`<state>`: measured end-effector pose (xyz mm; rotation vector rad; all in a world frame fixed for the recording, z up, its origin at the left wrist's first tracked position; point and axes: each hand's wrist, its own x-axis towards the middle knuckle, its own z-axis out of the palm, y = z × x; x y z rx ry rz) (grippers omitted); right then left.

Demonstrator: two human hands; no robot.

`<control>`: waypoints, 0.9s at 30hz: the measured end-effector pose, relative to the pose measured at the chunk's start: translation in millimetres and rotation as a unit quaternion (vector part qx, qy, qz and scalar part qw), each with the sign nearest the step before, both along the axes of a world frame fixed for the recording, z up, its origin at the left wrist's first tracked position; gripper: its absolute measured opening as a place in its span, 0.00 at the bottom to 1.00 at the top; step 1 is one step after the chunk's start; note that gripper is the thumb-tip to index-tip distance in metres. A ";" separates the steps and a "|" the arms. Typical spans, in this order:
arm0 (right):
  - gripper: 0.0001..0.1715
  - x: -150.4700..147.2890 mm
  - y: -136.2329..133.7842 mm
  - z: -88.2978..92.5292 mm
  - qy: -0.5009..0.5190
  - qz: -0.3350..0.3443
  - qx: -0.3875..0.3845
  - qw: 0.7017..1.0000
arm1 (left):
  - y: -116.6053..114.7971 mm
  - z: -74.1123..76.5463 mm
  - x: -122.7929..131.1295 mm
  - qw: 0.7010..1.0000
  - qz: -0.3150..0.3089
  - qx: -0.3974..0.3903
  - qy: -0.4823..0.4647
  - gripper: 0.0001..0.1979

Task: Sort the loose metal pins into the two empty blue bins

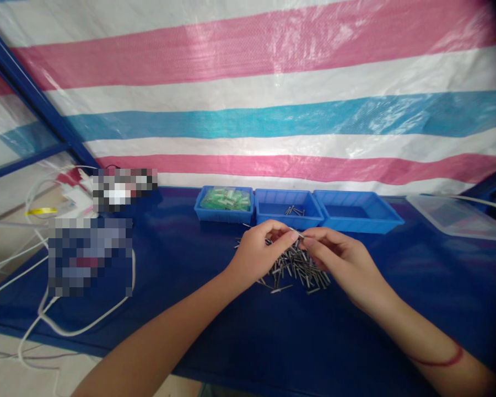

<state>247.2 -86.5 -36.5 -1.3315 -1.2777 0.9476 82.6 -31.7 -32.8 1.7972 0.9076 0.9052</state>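
Observation:
My left hand (261,249) and my right hand (334,255) meet fingertip to fingertip above a heap of small metal pins (294,269) on the blue table (215,309). Both hands pinch one thin metal pin (296,232) between thumb and fingers, fingers closed. Just behind the hands stand three blue bins: the left bin (224,205) holds green plastic pieces, the middle bin (288,208) holds a few pins, and the right bin (357,210) looks bare inside.
White cables (82,322) loop over the table's left part near blurred-out items. A clear plastic lid or tray (458,216) lies at the right. A striped pink, white and blue tarp (273,99) hangs behind the table.

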 end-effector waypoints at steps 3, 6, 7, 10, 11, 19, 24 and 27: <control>0.15 -3.5 -1.8 -1.1 0.029 0.004 -0.017 0.999 | -1.6 -1.0 2.2 0.998 -0.017 -0.031 -0.055 0.10; 0.16 -5.2 -2.6 -1.9 0.034 0.007 -0.024 0.999 | -3.5 -0.9 3.1 0.997 -0.017 -0.028 -0.064 0.10; 0.16 -5.5 -2.7 -1.8 0.037 0.007 -0.023 0.999 | -3.9 -0.7 3.1 0.998 -0.015 -0.026 -0.062 0.10; 0.15 -6.3 -3.4 -0.1 0.053 0.008 -0.019 0.998 | -4.5 0.1 2.7 0.998 -0.012 -0.022 -0.056 0.10; 0.14 -6.6 -3.8 0.6 0.057 0.013 -0.022 0.998 | -4.6 0.4 2.5 0.998 -0.014 -0.020 -0.055 0.10; 0.18 -8.1 -5.6 -0.4 0.102 0.065 -0.088 0.989 | -10.0 7.3 0.6 0.999 -0.011 0.045 -0.017 0.08; 0.14 -7.5 -4.9 2.1 0.085 0.024 -0.033 0.995 | -10.5 7.8 0.7 0.996 -0.001 0.081 -0.026 0.08; 0.11 -7.1 -6.6 4.7 0.021 -0.031 0.056 0.998 | -8.1 4.5 1.7 0.997 0.001 0.066 -0.030 0.08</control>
